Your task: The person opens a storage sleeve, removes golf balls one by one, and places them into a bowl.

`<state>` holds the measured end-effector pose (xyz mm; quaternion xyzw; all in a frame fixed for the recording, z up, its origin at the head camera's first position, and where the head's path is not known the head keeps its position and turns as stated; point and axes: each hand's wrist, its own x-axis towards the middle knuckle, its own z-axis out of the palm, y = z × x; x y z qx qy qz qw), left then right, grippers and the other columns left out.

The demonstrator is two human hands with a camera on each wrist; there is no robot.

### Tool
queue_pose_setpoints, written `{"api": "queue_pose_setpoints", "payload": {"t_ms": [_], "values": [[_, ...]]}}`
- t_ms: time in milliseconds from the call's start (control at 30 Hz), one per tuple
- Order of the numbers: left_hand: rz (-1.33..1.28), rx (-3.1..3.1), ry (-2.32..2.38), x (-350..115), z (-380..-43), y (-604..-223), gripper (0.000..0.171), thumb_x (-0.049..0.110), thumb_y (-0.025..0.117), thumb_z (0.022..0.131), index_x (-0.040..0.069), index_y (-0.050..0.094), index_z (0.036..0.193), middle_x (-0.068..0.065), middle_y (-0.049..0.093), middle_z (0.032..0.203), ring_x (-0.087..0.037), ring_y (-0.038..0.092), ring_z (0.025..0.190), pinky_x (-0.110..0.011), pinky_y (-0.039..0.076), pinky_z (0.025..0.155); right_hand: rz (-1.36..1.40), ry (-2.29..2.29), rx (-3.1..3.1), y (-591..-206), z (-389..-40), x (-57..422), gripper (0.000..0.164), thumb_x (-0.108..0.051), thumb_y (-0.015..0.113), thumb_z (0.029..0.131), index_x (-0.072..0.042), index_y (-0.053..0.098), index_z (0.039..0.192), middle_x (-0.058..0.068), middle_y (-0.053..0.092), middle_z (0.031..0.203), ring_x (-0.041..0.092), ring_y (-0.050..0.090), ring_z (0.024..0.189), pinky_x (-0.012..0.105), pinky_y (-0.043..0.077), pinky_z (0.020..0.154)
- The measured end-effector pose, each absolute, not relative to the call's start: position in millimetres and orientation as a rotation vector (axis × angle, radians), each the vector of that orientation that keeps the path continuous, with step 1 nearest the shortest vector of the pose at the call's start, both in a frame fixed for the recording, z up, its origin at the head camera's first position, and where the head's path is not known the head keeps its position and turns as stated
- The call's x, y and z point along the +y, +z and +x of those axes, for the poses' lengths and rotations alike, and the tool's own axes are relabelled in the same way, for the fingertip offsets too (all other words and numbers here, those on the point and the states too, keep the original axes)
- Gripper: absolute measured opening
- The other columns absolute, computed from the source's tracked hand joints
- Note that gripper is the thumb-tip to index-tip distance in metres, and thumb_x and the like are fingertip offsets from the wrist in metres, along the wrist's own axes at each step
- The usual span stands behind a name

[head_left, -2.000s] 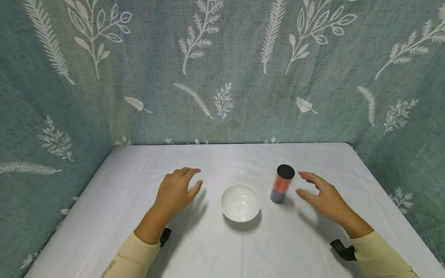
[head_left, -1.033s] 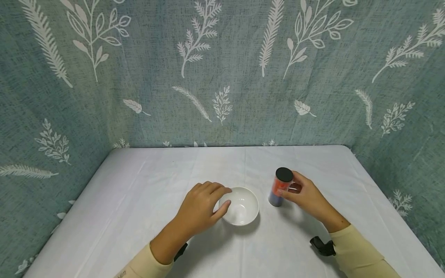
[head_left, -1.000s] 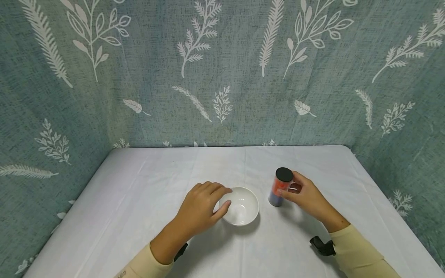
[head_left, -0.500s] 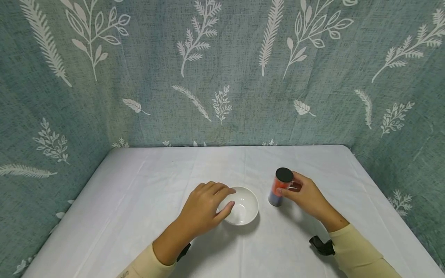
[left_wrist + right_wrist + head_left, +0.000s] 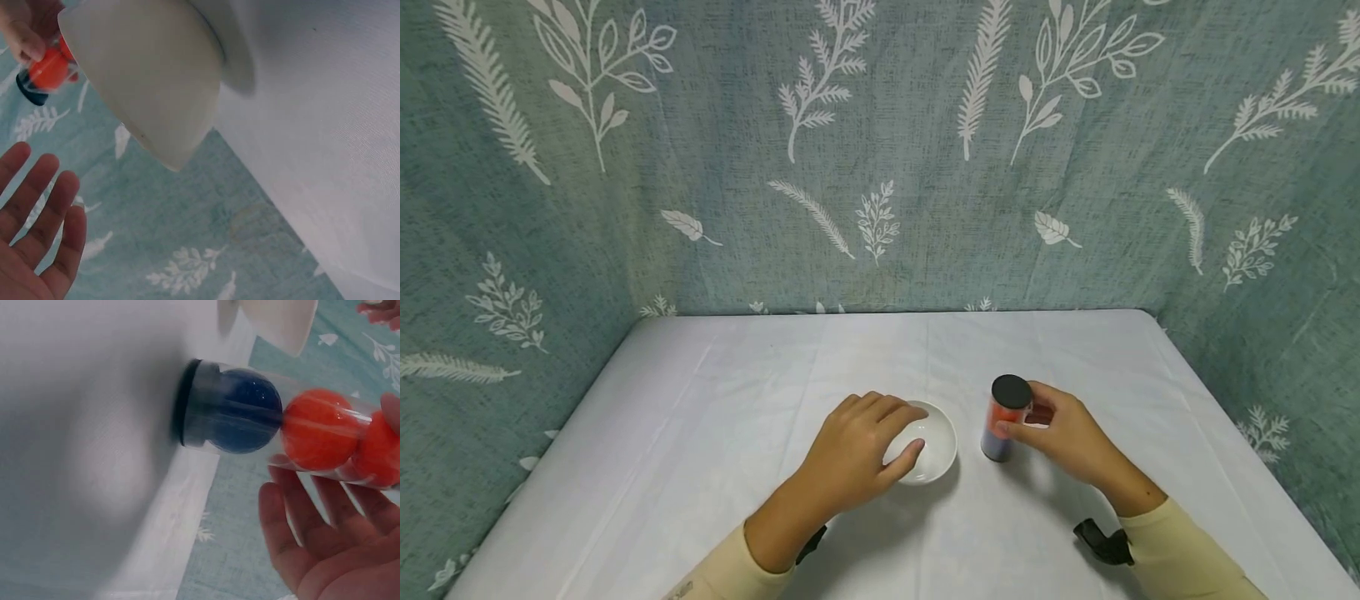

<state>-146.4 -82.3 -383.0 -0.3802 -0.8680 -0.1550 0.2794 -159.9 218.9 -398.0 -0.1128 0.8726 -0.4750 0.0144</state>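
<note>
In the head view, the right hand point(image 5: 1067, 435) grips a near-upright clear ball tube point(image 5: 1001, 411) while the left hand point(image 5: 859, 450), farther from it, hovers empty, loosely spread over the nearer side of the white bowl point(image 5: 938, 454) between them. In the left-wrist view, the visible left fingers point(image 5: 61, 200) stand apart from the bowl. In the right-wrist view, thumb point(image 5: 392, 412) and fingers flank the tube's orange balls point(image 5: 320, 430), its blue ball point(image 5: 244, 411) nearest the tablecloth point(image 5: 94, 425).

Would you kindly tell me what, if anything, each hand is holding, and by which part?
The right hand grips the clear ball tube by its upper part, below the black lid. The left hand, near the white bowl, holds nothing.
</note>
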Motion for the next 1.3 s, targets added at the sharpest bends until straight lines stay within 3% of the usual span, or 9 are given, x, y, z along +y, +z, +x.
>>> {"api": "queue_pose_setpoints", "payload": {"t_ms": [267,467,1067,1300], "values": [[-1.027,-2.347,-0.436,-78.5,-143.3,-383.8,0.026,0.035,0.068,0.092,0.022,0.071,0.115,0.007,0.071,0.106,-0.012,0.065,0.096,-0.031,0.051,0.078,-0.393,-1.5,2.717,-388.9,-151.4,215.3,0.038,-0.033,0.08,0.086,-0.02,0.067,0.12,0.0,0.069,0.111,0.012,0.068,0.102,0.029,0.055,0.088],[-1.018,-2.336,-0.427,-77.8,-141.6,-384.7,0.027,0.035,0.068,0.091,0.022,0.071,0.115,0.007,0.071,0.107,-0.012,0.065,0.095,-0.031,0.051,0.077,-0.41,-1.472,2.748,-382.1,-141.9,213.3,0.038,-0.036,0.079,0.086,-0.025,0.067,0.121,-0.006,0.07,0.112,0.012,0.068,0.105,0.028,0.055,0.086],[-1.007,-2.3,-0.48,-79.7,-138.6,-385.0,0.031,0.039,0.06,0.097,0.022,0.067,0.122,0.009,0.071,0.109,-0.011,0.066,0.096,-0.03,0.051,0.079,-0.564,-1.549,2.687,-379.4,-117.3,207.0,0.04,-0.023,0.076,0.09,-0.02,0.062,0.127,-0.002,0.067,0.123,0.004,0.064,0.114,0.019,0.052,0.092],[-1.011,-2.281,-0.526,-79.2,-138.3,-384.6,0.037,0.044,0.053,0.101,0.02,0.062,0.128,0.006,0.072,0.11,-0.011,0.067,0.096,-0.03,0.052,0.079,-0.604,-1.542,2.653,-381.4,-113.6,201.5,0.038,-0.023,0.076,0.09,-0.02,0.062,0.126,-0.003,0.069,0.116,0.005,0.066,0.105,0.026,0.057,0.086]]}}
